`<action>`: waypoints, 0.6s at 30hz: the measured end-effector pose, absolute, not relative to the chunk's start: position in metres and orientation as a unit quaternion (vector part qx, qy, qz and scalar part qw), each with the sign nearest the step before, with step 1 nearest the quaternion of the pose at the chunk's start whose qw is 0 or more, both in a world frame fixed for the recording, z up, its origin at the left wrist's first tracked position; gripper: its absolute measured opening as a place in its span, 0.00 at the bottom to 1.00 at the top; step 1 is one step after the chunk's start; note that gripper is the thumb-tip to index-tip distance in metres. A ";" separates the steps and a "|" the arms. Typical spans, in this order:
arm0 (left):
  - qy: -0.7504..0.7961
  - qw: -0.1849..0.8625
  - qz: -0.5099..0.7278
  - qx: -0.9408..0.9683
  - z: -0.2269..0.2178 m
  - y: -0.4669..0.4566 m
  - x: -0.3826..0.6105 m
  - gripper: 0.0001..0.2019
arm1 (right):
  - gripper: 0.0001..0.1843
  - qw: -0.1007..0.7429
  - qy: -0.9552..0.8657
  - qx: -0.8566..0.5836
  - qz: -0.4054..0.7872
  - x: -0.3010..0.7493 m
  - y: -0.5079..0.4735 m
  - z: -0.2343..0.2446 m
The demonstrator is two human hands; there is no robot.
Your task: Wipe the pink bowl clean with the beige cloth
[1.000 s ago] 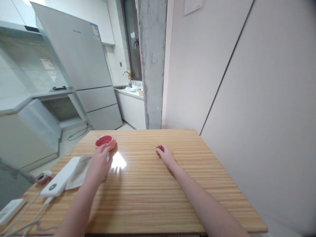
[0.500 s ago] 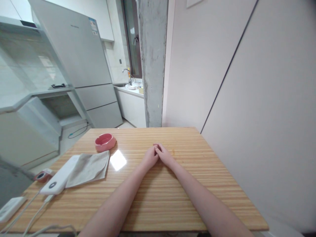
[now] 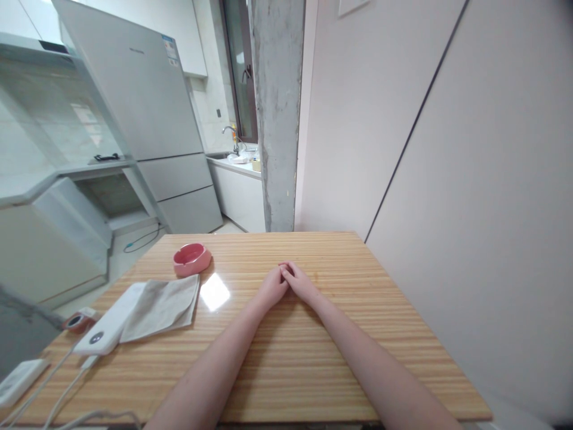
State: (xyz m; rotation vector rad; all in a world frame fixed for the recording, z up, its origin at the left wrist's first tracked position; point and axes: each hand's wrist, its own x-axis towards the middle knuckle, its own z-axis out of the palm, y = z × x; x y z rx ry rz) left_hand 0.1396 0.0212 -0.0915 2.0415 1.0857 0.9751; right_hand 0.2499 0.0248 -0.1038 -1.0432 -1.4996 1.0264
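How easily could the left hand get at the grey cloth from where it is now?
Probably easily: the left hand rests against the right hand, and only tabletop seems to lie between it and the grey cloth.

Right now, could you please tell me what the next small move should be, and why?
Perhaps part the bare left hand from the bare right hand: they touch each other over the striped wood-grain table, so neither seems free, while the folded grey cloth and the pink notched ashtray lie to their left.
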 end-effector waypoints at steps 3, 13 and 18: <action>0.409 0.276 0.323 0.807 -0.081 0.023 0.131 0.10 | 0.15 0.502 -0.619 -0.429 0.426 0.250 0.026 -0.106; 0.787 -0.140 0.402 0.448 -0.042 0.039 -0.027 0.23 | 0.19 0.510 -0.610 -0.427 0.430 0.250 0.029 -0.119; 0.815 -0.104 0.295 0.488 -0.066 0.048 -0.043 0.21 | 0.18 0.503 -0.588 -0.421 0.474 0.250 0.030 -0.120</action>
